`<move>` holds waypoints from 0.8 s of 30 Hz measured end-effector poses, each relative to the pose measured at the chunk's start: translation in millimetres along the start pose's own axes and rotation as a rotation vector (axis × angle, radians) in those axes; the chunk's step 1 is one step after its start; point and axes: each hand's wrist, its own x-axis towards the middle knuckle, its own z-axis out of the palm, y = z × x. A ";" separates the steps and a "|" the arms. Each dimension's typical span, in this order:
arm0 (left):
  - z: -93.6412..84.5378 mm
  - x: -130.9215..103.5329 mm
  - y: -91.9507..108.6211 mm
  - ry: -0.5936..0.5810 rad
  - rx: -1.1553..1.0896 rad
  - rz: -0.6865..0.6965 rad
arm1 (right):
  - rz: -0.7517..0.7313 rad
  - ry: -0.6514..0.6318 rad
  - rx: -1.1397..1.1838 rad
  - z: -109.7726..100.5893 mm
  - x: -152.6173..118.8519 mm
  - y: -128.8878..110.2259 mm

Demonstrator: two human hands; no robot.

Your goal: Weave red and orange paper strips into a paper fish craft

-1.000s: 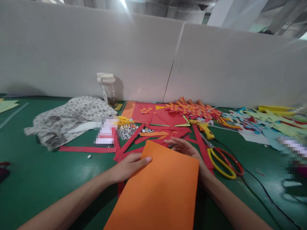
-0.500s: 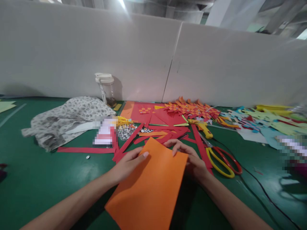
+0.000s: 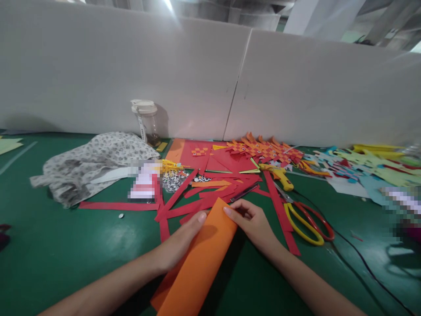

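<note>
An orange sheet (image 3: 204, 259), bent lengthwise into a narrow shape, slants over the green table between my hands. My left hand (image 3: 182, 239) holds its left edge near the upper end, thumb on top and the other fingers hidden beneath. My right hand (image 3: 251, 221) pinches the upper right corner between thumb and fingers. Under and beyond the sheet lie red strips (image 3: 177, 195) and a few orange strips (image 3: 210, 183). A dark, thin tool (image 3: 244, 193) lies just past my right fingertips.
Red-and-yellow scissors (image 3: 304, 221) and a yellow glue gun (image 3: 279, 175) with a black cord lie right. Woven paper fish (image 3: 263, 149), loose googly eyes (image 3: 174, 181), patterned cloth (image 3: 98, 162) and a lidded jar (image 3: 146, 123) stand or lie farther back. Paper scraps (image 3: 368, 166) cover the back right.
The orange sheet has gone from nearly flat to bent over lengthwise, looking much narrower. My right hand has moved left and down along with its corner.
</note>
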 end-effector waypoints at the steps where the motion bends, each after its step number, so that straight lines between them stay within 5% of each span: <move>1: 1.3 -0.4 1.3 -0.026 -0.033 -0.014 | -0.009 0.011 -0.007 0.2 -0.1 0.9; 24: 2.3 3.6 -14.7 -0.087 0.191 0.117 | 0.010 0.038 0.120 0.7 4.1 5.3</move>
